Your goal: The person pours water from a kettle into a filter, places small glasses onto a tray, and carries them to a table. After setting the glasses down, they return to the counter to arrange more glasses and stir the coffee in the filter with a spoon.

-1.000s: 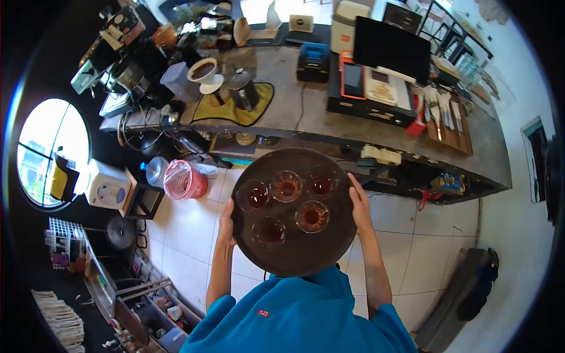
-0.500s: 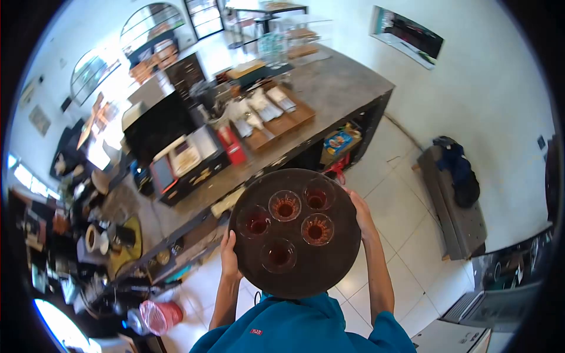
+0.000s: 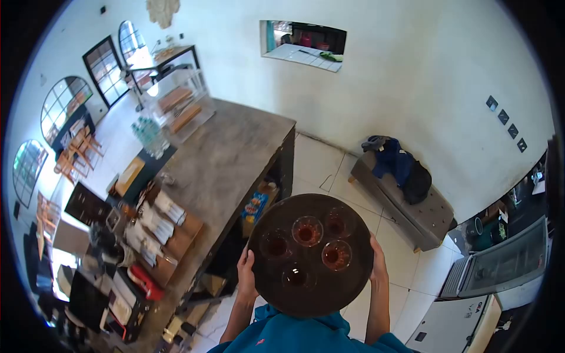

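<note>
A round dark brown serving tray [image 3: 335, 294] is held out in front of my body. Gripping its left rim is my left hand [image 3: 247, 276], thumb at the edge and fingers mostly hidden underneath. On the opposite rim my right hand [image 3: 378, 262] is wrapped around the edge, its fingertips also out of sight. Several clear glasses stand upright on the tray, each with some dark red drink in the bottom. One patterned glass [image 3: 307, 231] is near the middle, and another patterned glass [image 3: 336, 255] is to its lower right.
To the left runs a grey counter [image 3: 235, 129] with a corner pointing toward the wall. It carries a wooden box [image 3: 191, 235] of wrapped cutlery, bottles [image 3: 150, 136] and a clear case [image 3: 197, 120]. A padded bench [image 3: 432, 223] and a white appliance [image 3: 444, 323] stand on the right.
The view has swung to the right, so the counter has shifted left and the bench sits nearer the middle. Both hands still hold the tray, with the glasses in the same arrangement.
</note>
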Tool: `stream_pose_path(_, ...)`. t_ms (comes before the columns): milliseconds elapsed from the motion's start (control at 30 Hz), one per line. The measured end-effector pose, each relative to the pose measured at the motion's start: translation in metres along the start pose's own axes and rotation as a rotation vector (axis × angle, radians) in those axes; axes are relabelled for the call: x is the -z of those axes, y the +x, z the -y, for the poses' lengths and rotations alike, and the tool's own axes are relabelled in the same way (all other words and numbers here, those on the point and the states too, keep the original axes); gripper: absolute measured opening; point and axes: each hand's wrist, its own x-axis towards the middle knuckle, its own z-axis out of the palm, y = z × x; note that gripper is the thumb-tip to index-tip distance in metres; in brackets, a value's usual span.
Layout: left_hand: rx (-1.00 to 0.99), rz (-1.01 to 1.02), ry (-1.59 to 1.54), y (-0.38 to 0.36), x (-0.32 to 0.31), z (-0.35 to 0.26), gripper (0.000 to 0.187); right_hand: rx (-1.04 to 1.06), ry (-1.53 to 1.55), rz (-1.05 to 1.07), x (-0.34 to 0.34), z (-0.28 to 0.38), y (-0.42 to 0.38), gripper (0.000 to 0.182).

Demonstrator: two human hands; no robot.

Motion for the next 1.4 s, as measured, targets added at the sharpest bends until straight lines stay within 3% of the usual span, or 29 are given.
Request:
stream_pose_path(200, 0.195, 0.034, 0.11, 0.144, -0.085, 0.043, 0.041, 0.13, 0.049, -0.184, 0.059, 0.049, 0.091, 0.052)
stream_pose_path(467, 0.081, -0.027, 0.027, 0.294, -0.174, 0.102, 0.042, 0.057, -0.117, -0.158, 0.124, 0.135, 0.296, 0.048)
stream_pose_path(567, 0.034, -0.008, -0.019, 0.357, -0.206, 0.109, 0.043, 0.069, -0.15, -0.025, 0.133, 0.164, 0.388, 0.048)
stream_pose_path(700, -0.059, -0.175, -0.035, 0.437, -0.228, 0.098, 0.042, -0.013, -0.205, -0.012, 0.115, 0.181, 0.497, 0.046)
stream_pose_path(833, -0.093, -0.199, -0.008, 0.538, -0.233, 0.081, 0.04, -0.026, -0.147, 0.092, 0.096, 0.185, 0.616, 0.047)
stream_pose_path(1033, -0.149, -0.241, 0.035, 0.683, -0.246, 0.018, 0.042, -0.057, -0.197, 0.049, 0.027, 0.193, 0.767, 0.047)
stream_pose_path(1400, -0.239, -0.391, -0.07, 0.879, -0.206, -0.091, 0.04, -0.098, -0.325, 0.254, -0.108, 0.149, 1.021, 0.047)
